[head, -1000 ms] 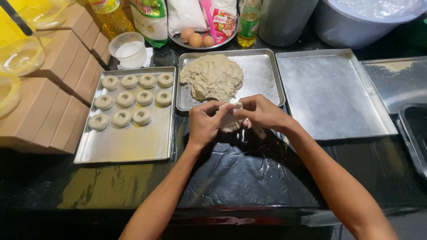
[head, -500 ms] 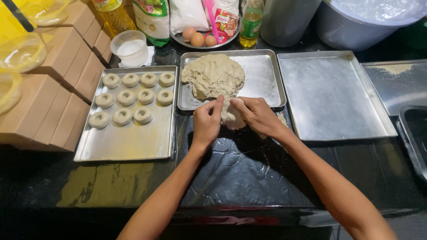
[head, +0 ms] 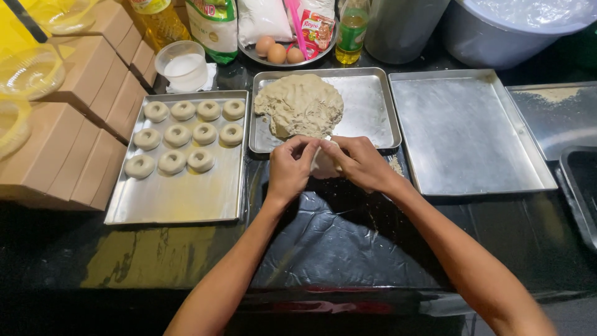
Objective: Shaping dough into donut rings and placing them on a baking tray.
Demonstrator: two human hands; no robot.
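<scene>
- Fingers (head: 303, 151) of the left hand (head: 289, 171) and right hand (head: 359, 163) pinch one small dough piece (head: 324, 163) between them.
- That piece sits just in front of the big dough mound (head: 300, 104) (on its steel tray (head: 372, 109)).
- Ring-shaped dough pieces (head: 186, 135) lie on a tray left of the mound.

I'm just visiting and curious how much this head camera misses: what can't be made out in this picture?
- The small dough piece: mostly covered by the left hand and right hand, so its shape is unclear.
- The grey tub and the bottles at the back: cut off by the top edge.
- The dark tray: cut off by the right edge.
- The clear bowls: partly cut by the left edge.
</scene>
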